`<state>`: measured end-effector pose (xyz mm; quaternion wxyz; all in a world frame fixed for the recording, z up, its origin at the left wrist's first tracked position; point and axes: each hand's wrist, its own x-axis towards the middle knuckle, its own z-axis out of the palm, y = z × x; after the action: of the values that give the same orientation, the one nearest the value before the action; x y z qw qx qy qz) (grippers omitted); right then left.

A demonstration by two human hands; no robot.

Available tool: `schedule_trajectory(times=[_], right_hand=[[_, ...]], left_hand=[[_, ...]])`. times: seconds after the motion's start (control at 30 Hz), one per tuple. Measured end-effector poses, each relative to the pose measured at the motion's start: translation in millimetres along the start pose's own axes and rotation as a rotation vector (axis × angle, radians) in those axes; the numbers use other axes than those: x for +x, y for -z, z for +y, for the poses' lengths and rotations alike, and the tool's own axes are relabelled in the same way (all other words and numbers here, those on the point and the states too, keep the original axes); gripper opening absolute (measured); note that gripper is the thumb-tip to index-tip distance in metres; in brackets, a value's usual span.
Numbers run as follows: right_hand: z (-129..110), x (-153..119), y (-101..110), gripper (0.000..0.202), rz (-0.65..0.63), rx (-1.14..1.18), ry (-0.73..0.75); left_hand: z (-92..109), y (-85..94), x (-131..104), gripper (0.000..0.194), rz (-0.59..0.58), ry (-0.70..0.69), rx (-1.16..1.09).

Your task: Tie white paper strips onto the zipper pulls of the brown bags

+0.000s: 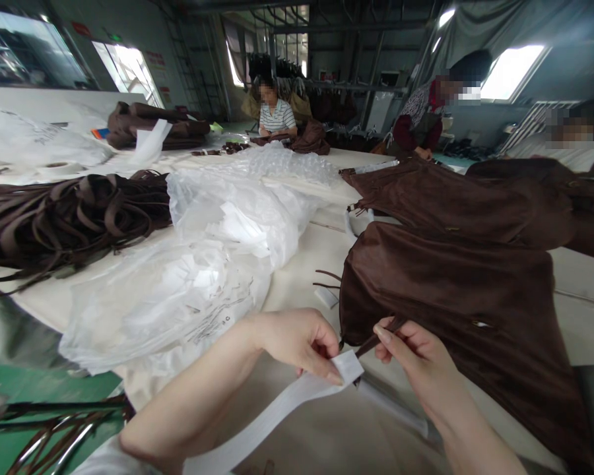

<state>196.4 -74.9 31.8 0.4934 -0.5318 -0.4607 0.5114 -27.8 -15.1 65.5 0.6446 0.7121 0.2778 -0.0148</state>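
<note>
My left hand (301, 340) pinches one end of a long white strip (282, 409), whose other end trails down toward the bottom of the view. A narrow brown strap (369, 344) runs between my hands, with one end at the white strip's tip. Its other part is pinched by the thumb and fingers of my right hand (410, 346). Right behind the hands a brown bag (440, 277) lies flat, with a small metal piece (481, 324) on it. Beneath the hands a pale tube-like piece (391, 404) is partly hidden.
Clear plastic bags (178, 284) holding white pieces lie left of my hands. Beyond them is a heap of brown straps (89, 211). More brown bags (455, 198) lie at the right. Several people (277, 115) are across the table (307, 264). Metal-framed furniture (59, 435) stands lower left.
</note>
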Motion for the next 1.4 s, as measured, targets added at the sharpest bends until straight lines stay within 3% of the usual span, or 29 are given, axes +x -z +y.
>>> schedule_trajectory(times=[0.13,0.33,0.5,0.7,0.87,0.97,1.07,1.13,1.17,1.27,1.4], right_hand=[[-1,-2,-2,0.032,-0.080,-0.026,-0.025],[3,-3,-6,0.037,-0.174,-0.074,-0.213],[-2,-2,0,0.045,-0.170,0.166,-0.265],[-2,-1,-3,0.033,-0.194,0.239,-0.284],[-8,-7,-1,0.033,-0.371,-0.016,-0.340],[-18,-14,10,0.034,-0.502,-0.296,-0.338],[-27,-19,24,0.027,-0.357,-0.532,-0.141],[-31,-23,31,0.015,-0.230,-0.675,0.134],[-32,-24,32,0.023,-0.222,-0.744,0.276],[-29,-27,24,0.056,-0.372,-0.929,0.560],[-17,-26,-1,0.053,-0.423,-1.081,0.668]], left_hand=[[-3,1.5,4,0.037,0.052,-0.027,0.010],[-7,-0.3,15,0.040,0.118,-0.075,0.080],[-4,1.4,11,0.034,0.098,-0.205,0.200],[0,-4.5,9,0.037,0.034,0.028,0.016],[3,-2.8,8,0.037,0.052,0.069,-0.054],[4,-0.2,4,0.034,-0.020,0.076,-0.015],[5,-0.3,2,0.032,-0.119,0.124,0.013],[5,-0.8,0,0.032,-0.175,0.152,0.027],[6,-0.7,0,0.032,-0.201,0.160,0.028],[10,0.8,-4,0.034,-0.260,0.166,0.012],[14,4.3,-8,0.038,-0.275,0.162,-0.034]])
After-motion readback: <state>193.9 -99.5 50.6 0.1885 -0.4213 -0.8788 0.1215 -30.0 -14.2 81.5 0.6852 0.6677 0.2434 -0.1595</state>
